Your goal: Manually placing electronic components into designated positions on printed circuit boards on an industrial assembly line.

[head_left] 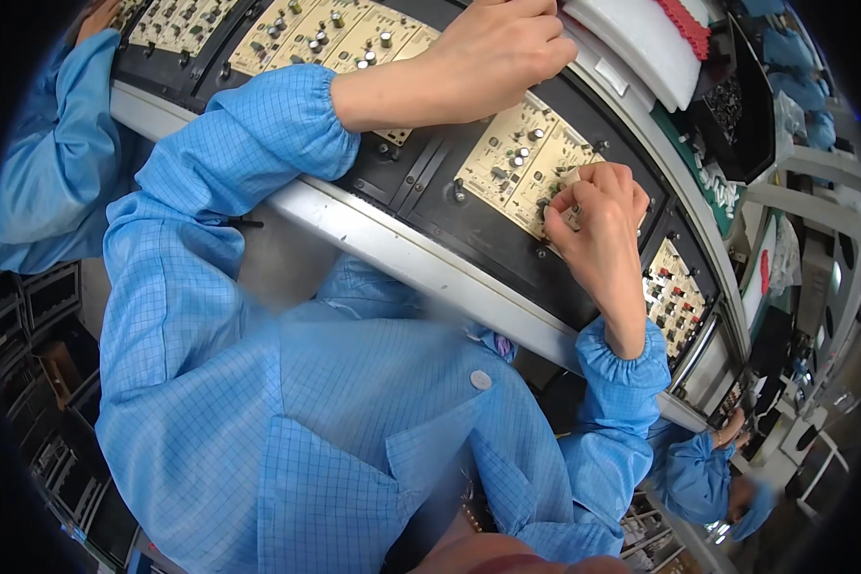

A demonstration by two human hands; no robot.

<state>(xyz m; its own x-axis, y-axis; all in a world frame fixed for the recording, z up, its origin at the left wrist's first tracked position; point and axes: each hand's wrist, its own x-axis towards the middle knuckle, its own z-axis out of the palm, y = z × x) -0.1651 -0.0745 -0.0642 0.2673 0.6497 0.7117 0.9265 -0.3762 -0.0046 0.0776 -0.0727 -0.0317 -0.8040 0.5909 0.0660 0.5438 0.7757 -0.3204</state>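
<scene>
My right hand (598,215) is on a tan circuit board (517,153) that carries several upright cylindrical capacitors. Its thumb and fingers are pinched together low over the board's right part. Whatever lies between those fingertips is hidden. Across the line, my left hand (502,53) reaches past the board toward the far edge, with its fingers curled in. I cannot make out what, if anything, it holds. The board sits in a black carrier (430,206) between metal rails.
Further boards lie along the line: a tan one (301,33) to the left and one with red parts (674,292) to the right. White foam sheets (631,43) and a black bin of small parts (732,105) stand beyond. Co-workers in blue sit at left (62,172) and lower right (703,474).
</scene>
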